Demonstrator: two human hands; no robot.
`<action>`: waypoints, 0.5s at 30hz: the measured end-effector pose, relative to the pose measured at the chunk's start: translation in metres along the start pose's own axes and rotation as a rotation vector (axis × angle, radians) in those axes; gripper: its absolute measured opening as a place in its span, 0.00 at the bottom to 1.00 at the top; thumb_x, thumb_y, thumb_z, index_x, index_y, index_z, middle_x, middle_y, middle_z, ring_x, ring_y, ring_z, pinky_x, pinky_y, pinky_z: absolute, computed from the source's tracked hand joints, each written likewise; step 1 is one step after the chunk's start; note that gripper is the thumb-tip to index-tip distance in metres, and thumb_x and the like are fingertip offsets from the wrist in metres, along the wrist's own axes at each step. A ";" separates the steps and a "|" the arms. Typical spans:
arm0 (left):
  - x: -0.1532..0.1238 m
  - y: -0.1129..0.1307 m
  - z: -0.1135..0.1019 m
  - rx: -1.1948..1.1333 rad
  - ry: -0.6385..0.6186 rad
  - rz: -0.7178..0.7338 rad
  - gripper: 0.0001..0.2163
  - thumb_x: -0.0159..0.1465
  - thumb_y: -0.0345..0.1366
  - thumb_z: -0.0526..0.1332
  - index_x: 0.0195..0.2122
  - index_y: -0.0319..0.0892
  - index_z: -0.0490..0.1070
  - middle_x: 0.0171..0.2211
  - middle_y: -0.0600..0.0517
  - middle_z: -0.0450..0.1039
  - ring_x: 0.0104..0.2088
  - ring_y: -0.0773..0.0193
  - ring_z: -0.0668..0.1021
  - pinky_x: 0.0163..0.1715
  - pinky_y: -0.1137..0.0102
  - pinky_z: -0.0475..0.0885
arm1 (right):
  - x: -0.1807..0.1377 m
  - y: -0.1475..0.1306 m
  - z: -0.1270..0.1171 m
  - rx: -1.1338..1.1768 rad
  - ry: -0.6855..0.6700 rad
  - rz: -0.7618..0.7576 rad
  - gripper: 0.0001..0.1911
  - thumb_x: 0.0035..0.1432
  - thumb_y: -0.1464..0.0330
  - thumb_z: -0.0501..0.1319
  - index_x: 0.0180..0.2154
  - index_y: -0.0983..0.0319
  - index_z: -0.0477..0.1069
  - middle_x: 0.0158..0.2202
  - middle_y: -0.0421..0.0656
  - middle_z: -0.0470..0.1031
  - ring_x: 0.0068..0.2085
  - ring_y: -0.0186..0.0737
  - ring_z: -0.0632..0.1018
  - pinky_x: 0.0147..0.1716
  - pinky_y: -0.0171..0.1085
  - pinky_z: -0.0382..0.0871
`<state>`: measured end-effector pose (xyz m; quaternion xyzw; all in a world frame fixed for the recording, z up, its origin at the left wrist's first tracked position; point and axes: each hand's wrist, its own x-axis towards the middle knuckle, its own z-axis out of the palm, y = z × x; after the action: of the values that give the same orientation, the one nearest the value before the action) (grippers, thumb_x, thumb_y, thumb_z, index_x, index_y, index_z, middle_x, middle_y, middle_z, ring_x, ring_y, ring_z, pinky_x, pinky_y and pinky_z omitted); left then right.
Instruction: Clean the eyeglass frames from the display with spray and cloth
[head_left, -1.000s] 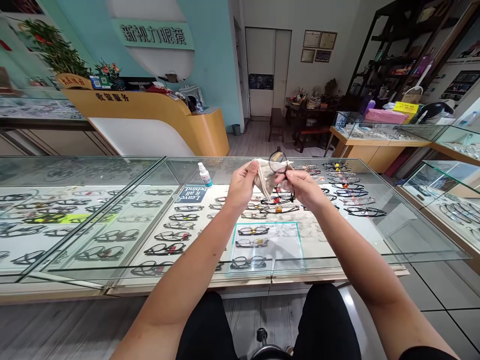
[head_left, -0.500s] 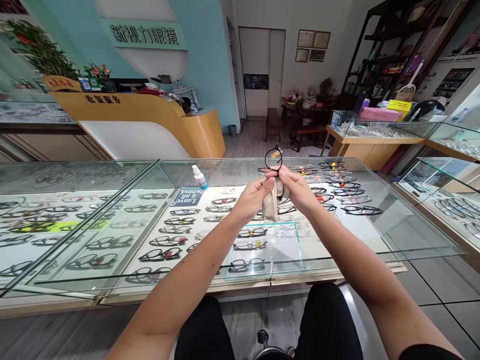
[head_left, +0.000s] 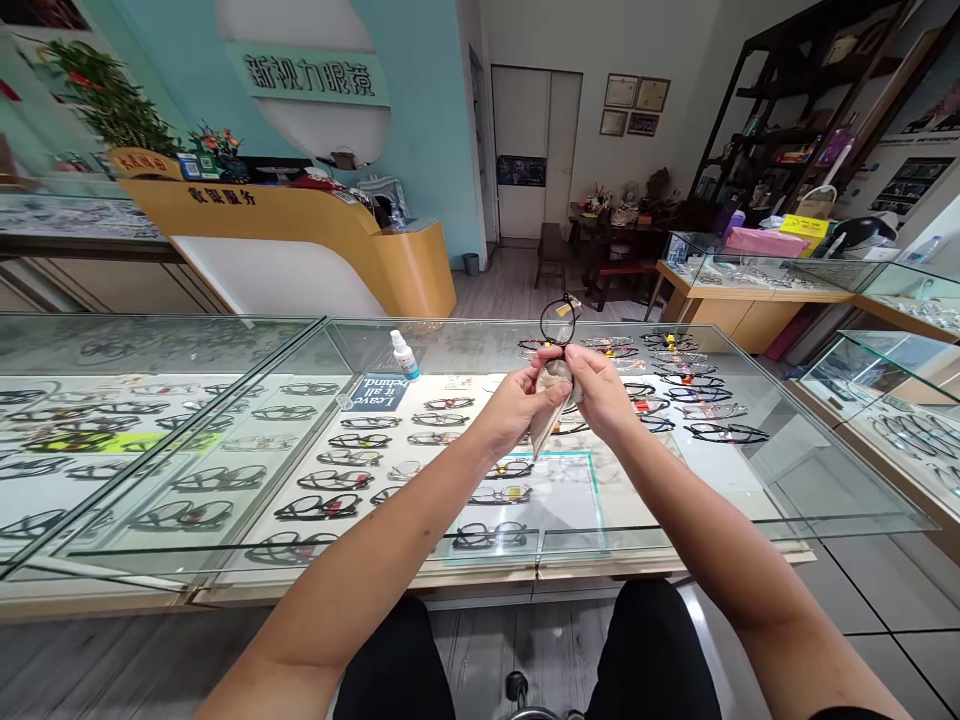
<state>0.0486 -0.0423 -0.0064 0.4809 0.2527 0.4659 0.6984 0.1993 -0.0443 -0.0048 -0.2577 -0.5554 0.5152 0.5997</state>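
Above the glass counter, both hands hold a pair of dark round-rimmed eyeglasses [head_left: 558, 322], turned so one lens stands above the other. My left hand [head_left: 525, 400] is closed on a pale cleaning cloth [head_left: 544, 428], which it presses around the lower lens. My right hand [head_left: 598, 388] pinches the frame near the bridge, thumb and fingertips together. A small yellow tag shows by the upper rim. The cloth and fingers partly hide the lower lens.
A white spray bottle [head_left: 405, 356] stands on the glass display counter [head_left: 660, 538] to the left. Rows of eyeglasses lie beneath the glass, with a blue printed card [head_left: 375, 392] among them. Beyond are a cashier desk [head_left: 420, 265] and another display case [head_left: 690, 285].
The left hand has shifted the cloth up over the lower lens, and the cloth's hanging end has swung and narrowed. The view has tilted slightly upward.
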 end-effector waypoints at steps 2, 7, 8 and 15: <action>0.000 -0.004 0.002 -0.019 0.017 -0.023 0.32 0.38 0.45 0.90 0.41 0.41 0.80 0.33 0.55 0.79 0.34 0.66 0.77 0.37 0.70 0.68 | -0.001 -0.001 0.003 0.018 0.032 0.009 0.28 0.59 0.39 0.73 0.42 0.56 0.87 0.42 0.47 0.88 0.50 0.51 0.86 0.51 0.47 0.81; -0.004 -0.011 0.006 0.062 0.054 0.029 0.29 0.44 0.53 0.88 0.36 0.39 0.79 0.31 0.55 0.77 0.33 0.66 0.74 0.35 0.70 0.66 | -0.001 -0.003 0.005 -0.008 0.076 -0.010 0.29 0.59 0.38 0.72 0.41 0.57 0.86 0.43 0.48 0.88 0.51 0.51 0.86 0.53 0.48 0.81; -0.004 -0.011 0.007 0.080 0.051 0.038 0.29 0.44 0.54 0.87 0.35 0.39 0.79 0.31 0.55 0.77 0.32 0.66 0.74 0.35 0.70 0.65 | -0.001 -0.003 0.005 -0.016 0.077 -0.015 0.29 0.60 0.38 0.72 0.42 0.57 0.86 0.43 0.48 0.88 0.51 0.51 0.86 0.53 0.48 0.81; -0.003 -0.013 0.004 0.094 0.008 0.153 0.30 0.52 0.58 0.84 0.44 0.40 0.81 0.39 0.50 0.83 0.44 0.58 0.82 0.51 0.65 0.72 | -0.002 -0.001 0.007 0.022 0.069 -0.039 0.26 0.62 0.40 0.71 0.40 0.56 0.86 0.42 0.47 0.88 0.52 0.51 0.86 0.54 0.48 0.80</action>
<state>0.0556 -0.0477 -0.0169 0.5293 0.2397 0.5076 0.6362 0.1933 -0.0481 -0.0031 -0.2578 -0.5336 0.5001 0.6314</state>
